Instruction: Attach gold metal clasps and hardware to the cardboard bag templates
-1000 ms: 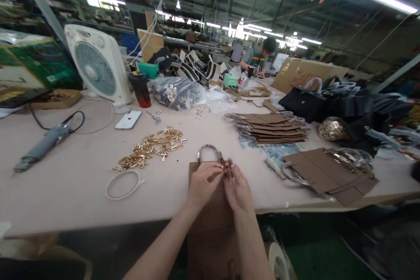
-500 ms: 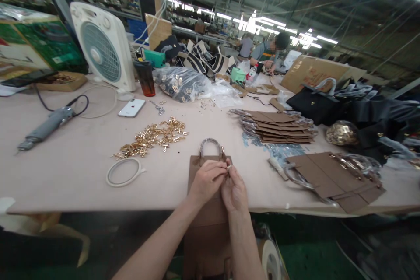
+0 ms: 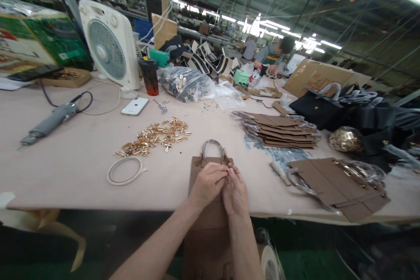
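A brown bag panel lies over the table's front edge and hangs down toward me. Its plastic-wrapped handle points away from me. Over the panel's upper part, my left hand is closed, thumb and fingertips pinched together. My right hand is closed too, its palm partly turned up and its fingertips meeting the left ones just below the handle's right end. Whatever small piece is between the fingertips is too small and too covered to name. Left of the panel lies a heap of gold-coloured metal fittings.
A tape roll, a grey electric screwdriver, a white phone and a fan are to the left. Stacked brown panels and another handled panel lie right. A person works across the table.
The camera view has shifted slightly, so the table things sit a little farther right. Both hands stay together over the panel, with only small finger movement.
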A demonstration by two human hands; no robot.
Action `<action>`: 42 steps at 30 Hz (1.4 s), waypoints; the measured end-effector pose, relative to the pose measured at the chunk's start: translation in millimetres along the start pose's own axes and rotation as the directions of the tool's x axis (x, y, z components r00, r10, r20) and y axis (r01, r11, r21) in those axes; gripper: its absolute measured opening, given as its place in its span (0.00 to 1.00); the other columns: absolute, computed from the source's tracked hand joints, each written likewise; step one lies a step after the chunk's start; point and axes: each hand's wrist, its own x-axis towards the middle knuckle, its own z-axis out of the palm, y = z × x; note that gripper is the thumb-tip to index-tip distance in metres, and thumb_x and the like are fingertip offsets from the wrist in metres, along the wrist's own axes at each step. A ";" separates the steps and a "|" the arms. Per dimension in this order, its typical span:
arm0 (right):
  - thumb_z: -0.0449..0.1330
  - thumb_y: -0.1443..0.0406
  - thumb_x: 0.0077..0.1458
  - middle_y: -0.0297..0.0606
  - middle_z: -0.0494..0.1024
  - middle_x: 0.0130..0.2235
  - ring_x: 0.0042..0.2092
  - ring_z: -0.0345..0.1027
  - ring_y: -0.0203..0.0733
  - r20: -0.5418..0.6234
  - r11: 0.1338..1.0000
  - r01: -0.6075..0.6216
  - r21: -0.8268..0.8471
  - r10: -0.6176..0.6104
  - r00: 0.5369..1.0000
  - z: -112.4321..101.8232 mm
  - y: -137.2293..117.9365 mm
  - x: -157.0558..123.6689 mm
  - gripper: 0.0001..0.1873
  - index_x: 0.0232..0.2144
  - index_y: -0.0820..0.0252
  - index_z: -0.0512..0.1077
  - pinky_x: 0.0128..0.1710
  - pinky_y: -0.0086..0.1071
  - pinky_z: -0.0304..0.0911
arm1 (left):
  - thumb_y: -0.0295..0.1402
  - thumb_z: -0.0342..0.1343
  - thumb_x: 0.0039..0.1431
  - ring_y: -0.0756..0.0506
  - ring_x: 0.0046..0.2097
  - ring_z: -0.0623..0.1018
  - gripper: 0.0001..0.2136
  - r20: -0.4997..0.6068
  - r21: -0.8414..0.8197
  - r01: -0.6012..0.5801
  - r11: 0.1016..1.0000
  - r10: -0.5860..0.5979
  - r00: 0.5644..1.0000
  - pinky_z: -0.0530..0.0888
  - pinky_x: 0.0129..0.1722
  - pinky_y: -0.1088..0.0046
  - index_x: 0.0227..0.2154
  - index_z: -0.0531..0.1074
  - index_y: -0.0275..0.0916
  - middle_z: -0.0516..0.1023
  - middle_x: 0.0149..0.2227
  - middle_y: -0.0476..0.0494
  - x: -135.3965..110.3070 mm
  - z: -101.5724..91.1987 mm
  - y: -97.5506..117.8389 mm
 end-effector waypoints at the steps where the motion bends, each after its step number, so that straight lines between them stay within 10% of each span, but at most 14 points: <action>1: 0.76 0.61 0.47 0.32 0.81 0.44 0.44 0.76 0.36 0.006 1.000 -0.001 -0.016 0.001 1.000 -0.6 -1.0 0.2 0.18 0.40 0.53 0.77 0.48 0.31 0.72 | 0.23 0.61 0.64 0.44 0.47 0.80 0.08 0.003 -0.001 0.010 1.000 -0.010 1.000 0.81 0.48 0.63 0.41 0.81 0.41 0.85 0.44 0.43 -0.1 0.1 -0.4; 5: 0.69 0.53 0.57 0.36 0.81 0.44 0.46 0.75 0.41 0.023 0.940 0.140 -0.310 -0.140 0.990 -7.6 -19.1 2.0 0.15 0.43 0.53 0.77 0.50 0.37 0.71 | 0.23 0.62 0.62 0.45 0.46 0.82 0.07 0.020 -0.019 0.079 0.997 -0.078 0.997 0.81 0.47 0.64 0.38 0.81 0.42 0.85 0.43 0.44 0.4 0.4 -1.5; 8: 0.63 0.53 0.63 0.40 0.80 0.48 0.52 0.72 0.45 0.239 0.639 0.410 -0.651 -0.341 0.909 -13.7 -45.8 4.2 0.14 0.45 0.54 0.81 0.57 0.41 0.66 | 0.23 0.62 0.61 0.45 0.45 0.82 0.07 0.053 -0.045 0.110 0.993 -0.107 0.993 0.80 0.48 0.65 0.37 0.80 0.41 0.85 0.42 0.45 0.3 0.7 -1.2; 11: 0.63 0.57 0.64 0.40 0.80 0.47 0.51 0.72 0.46 0.505 0.447 0.556 -0.701 -0.239 0.829 -15.3 -67.9 7.2 0.12 0.45 0.50 0.83 0.56 0.41 0.66 | 0.22 0.61 0.60 0.45 0.47 0.82 0.07 0.066 -0.085 0.133 0.987 -0.128 0.990 0.79 0.50 0.66 0.36 0.79 0.41 0.83 0.44 0.44 -0.1 0.8 0.4; 19: 0.71 0.60 0.55 0.38 0.83 0.40 0.45 0.73 0.48 0.485 0.655 0.410 -0.634 -0.076 0.871 -15.3 -66.8 13.7 0.06 0.37 0.47 0.85 0.52 0.42 0.68 | 0.23 0.64 0.58 0.47 0.45 0.80 0.05 0.067 -0.138 0.185 0.973 -0.177 0.982 0.78 0.47 0.71 0.32 0.78 0.39 0.79 0.43 0.44 -1.4 -1.3 1.4; 42: 0.64 0.51 0.61 0.38 0.84 0.36 0.39 0.73 0.44 0.141 0.557 0.297 -0.775 -0.306 0.942 -14.3 -30.1 -7.2 0.16 0.36 0.57 0.83 0.43 0.34 0.66 | 0.24 0.56 0.67 0.45 0.45 0.78 0.07 0.057 0.105 -0.050 0.993 0.045 0.997 0.79 0.46 0.66 0.38 0.78 0.40 0.78 0.41 0.42 -1.1 2.7 6.8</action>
